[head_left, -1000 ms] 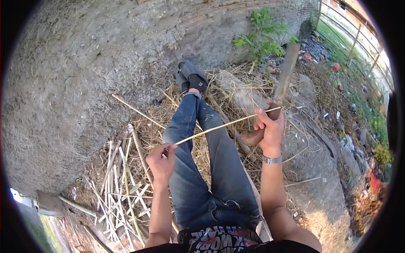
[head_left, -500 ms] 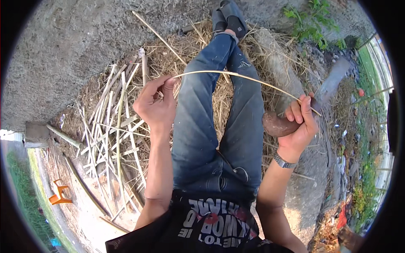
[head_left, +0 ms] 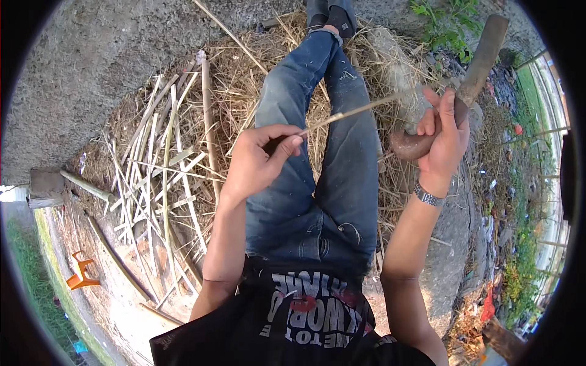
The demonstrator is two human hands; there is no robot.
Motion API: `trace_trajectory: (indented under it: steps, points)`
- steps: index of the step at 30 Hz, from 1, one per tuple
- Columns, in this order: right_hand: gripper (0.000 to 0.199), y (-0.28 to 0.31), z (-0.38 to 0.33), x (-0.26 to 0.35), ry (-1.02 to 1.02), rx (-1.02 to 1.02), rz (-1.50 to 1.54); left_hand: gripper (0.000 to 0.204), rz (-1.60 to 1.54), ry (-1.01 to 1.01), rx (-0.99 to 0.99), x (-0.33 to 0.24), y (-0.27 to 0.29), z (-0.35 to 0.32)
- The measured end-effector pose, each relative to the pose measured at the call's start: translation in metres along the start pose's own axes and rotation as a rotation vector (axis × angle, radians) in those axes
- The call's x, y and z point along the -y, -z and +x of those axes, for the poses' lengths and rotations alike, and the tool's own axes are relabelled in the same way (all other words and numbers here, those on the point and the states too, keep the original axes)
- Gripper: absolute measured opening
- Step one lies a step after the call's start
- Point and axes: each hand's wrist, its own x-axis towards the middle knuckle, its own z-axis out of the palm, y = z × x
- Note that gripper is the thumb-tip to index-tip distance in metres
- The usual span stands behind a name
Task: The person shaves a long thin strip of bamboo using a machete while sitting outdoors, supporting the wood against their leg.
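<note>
My hands are apart, both raised over my lap. With my left hand (head_left: 261,160) I pinch one end of a thin pale strip (head_left: 348,114) between thumb and fingertips. The strip slants across above my thighs, from my left hand toward the far right; its free end is blurred and stops just short of my right hand (head_left: 444,131). That hand is wrapped around the brown handle (head_left: 412,146) of a long knife, and the curved end of the handle sticks out on the left side of my fist. The wide, dull blade (head_left: 486,58) points away from me, to the far right. On my right wrist I wear a metal watch (head_left: 430,196).

My legs, in blue jeans (head_left: 284,177), stretch out ahead over dry straw (head_left: 235,97), crossed toward the far end, with dark shoes (head_left: 318,13) on my feet. To the left of my legs lies a loose, criss-crossed pile of pale strips (head_left: 149,177), with a thicker pole (head_left: 207,116) along its right side. Farther left and nearer stands a small orange stool (head_left: 82,272). A rough grey wall (head_left: 91,79) rises at the far left, and a leafy green plant (head_left: 452,24) grows at the far right.
</note>
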Motion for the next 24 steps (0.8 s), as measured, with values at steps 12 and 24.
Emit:
trace_trajectory:
  steps: [12, 24]
  points:
    - [0.044, 0.018, -0.052, -0.033, 0.167, 0.452, -0.470, 0.022, -0.540, 0.267, -0.239, 0.020, -0.014, -0.015]
    - [0.049, -0.007, -0.023, -0.050, 0.883, 0.878, -1.082, 0.016, -1.069, 0.449, -0.098, 0.016, -0.041, -0.015]
